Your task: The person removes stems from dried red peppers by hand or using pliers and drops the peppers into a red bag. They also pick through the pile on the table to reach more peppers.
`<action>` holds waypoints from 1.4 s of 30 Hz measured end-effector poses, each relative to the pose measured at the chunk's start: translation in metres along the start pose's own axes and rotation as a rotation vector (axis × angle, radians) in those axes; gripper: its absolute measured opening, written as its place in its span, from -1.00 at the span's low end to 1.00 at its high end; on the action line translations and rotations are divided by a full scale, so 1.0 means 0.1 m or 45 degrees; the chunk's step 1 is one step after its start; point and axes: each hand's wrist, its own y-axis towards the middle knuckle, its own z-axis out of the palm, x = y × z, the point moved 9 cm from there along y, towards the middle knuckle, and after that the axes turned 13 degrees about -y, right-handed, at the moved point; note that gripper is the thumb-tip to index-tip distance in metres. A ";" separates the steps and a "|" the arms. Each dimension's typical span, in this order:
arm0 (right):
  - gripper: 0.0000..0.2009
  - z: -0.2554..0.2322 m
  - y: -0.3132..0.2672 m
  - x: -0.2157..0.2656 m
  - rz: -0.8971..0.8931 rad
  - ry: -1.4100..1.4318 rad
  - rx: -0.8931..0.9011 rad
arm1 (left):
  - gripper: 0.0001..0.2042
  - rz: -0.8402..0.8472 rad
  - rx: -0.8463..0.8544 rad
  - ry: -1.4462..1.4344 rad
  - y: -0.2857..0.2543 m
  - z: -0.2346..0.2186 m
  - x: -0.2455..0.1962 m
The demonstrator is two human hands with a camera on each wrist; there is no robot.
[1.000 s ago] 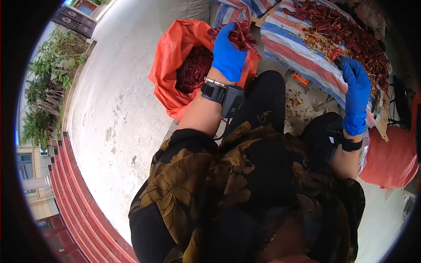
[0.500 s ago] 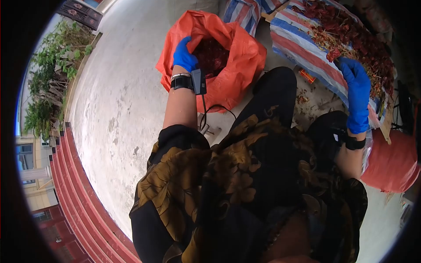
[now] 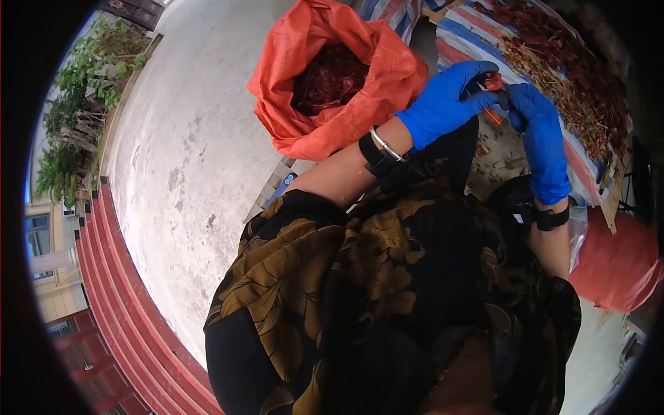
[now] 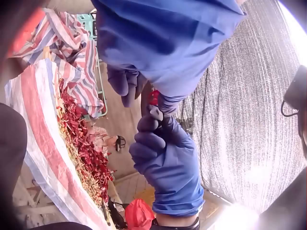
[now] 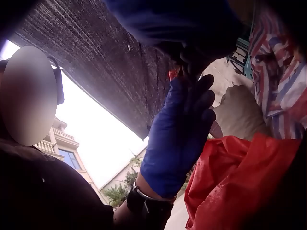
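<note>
In the head view my blue-gloved left hand point(image 3: 443, 107) meets my blue-gloved right hand point(image 3: 543, 138) beside the striped sheet. Between their fingertips sits a dried red chili point(image 3: 493, 81), mostly hidden by the fingers. The left wrist view shows the chili point(image 4: 154, 97) pinched at the left thumb, with the right hand's curled fingers point(image 4: 148, 143) right against it. A small dark piece point(image 3: 503, 98) shows at the right fingertips; I cannot tell what it is. An orange-red woven bag point(image 3: 273, 93) stands open on the left, holding dark red chilies point(image 3: 328, 83).
A red, white and blue striped sheet point(image 3: 465, 43) carries a heap of dried chilies point(image 3: 567, 59) and stalk bits. A full red sack point(image 3: 615, 259) stands at the right. My knee point(image 3: 456, 152) is below the hands. Red steps point(image 3: 131, 277) lie far left.
My left hand carried a bunch of chilies to the orange-red bag and let them go inside. It then came right to meet the right hand at the chili. The right hand moved slightly left.
</note>
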 end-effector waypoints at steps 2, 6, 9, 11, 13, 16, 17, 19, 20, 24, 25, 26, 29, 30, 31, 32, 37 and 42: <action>-0.80 0.00 0.00 -0.05 0.028 0.012 0.040 | -0.69 -0.154 0.009 -0.008 0.01 0.02 0.07; -0.80 -0.02 0.02 -0.08 -0.050 -0.003 -0.040 | -0.83 -0.357 -0.030 -0.001 -0.02 0.02 0.20; -0.78 -0.05 -0.09 0.12 -0.243 -0.254 -0.187 | -0.88 -0.491 -0.087 -0.181 -0.03 0.06 0.29; -0.76 -0.07 -0.13 0.20 -0.319 -0.438 -0.306 | -0.89 -0.503 -0.040 -0.148 -0.01 0.09 0.23; -0.73 -0.11 -0.16 0.24 -0.385 -0.606 -0.376 | -0.89 -0.520 0.000 -0.113 -0.01 0.12 0.20; -0.80 -0.19 -0.19 0.31 -0.475 -0.602 -0.463 | -0.89 -0.507 0.101 -0.127 0.02 0.22 0.17; -0.82 -0.19 -0.21 0.33 -0.567 -0.556 -0.454 | -0.88 -0.559 0.070 -0.189 0.01 0.21 0.20; -0.84 -0.22 -0.22 0.32 -0.558 -0.586 -0.488 | -0.86 -0.610 0.046 -0.251 -0.01 0.25 0.21; -0.86 -0.24 -0.23 0.32 -0.554 -0.611 -0.509 | -0.83 -0.479 0.010 -0.136 0.03 0.24 0.11; -0.85 -0.26 -0.29 0.43 -0.575 -0.718 -0.509 | -0.72 -0.410 0.092 -0.131 0.07 0.33 0.05; -0.86 -0.25 -0.30 0.44 -0.577 -0.712 -0.483 | -0.72 -0.409 0.095 -0.132 0.07 0.33 0.02; -0.86 -0.25 -0.30 0.46 -0.579 -0.706 -0.458 | -0.72 -0.517 0.042 -0.292 0.05 0.33 0.04; -0.87 -0.26 -0.29 0.41 -0.516 -0.538 -0.330 | -0.75 -0.672 0.007 -0.460 0.03 0.30 0.10; -0.87 -0.29 -0.30 0.43 -0.512 -0.536 -0.335 | -0.77 -0.725 0.023 -0.468 0.02 0.30 0.13; -0.86 -0.26 -0.24 0.32 -0.352 -0.257 -0.166 | -0.77 -0.728 0.028 -0.468 0.02 0.31 0.12; -0.85 -0.19 -0.21 0.20 -0.193 0.021 0.004 | -0.81 -0.764 -0.018 -0.620 0.02 0.31 0.13; -0.84 0.00 -0.17 0.04 -0.087 0.774 0.237 | -0.88 -0.804 -0.123 -1.128 -0.04 0.41 0.22; -0.86 0.24 -0.20 0.03 0.023 1.522 0.436 | -0.82 -0.827 -0.225 -1.638 -0.07 0.50 0.24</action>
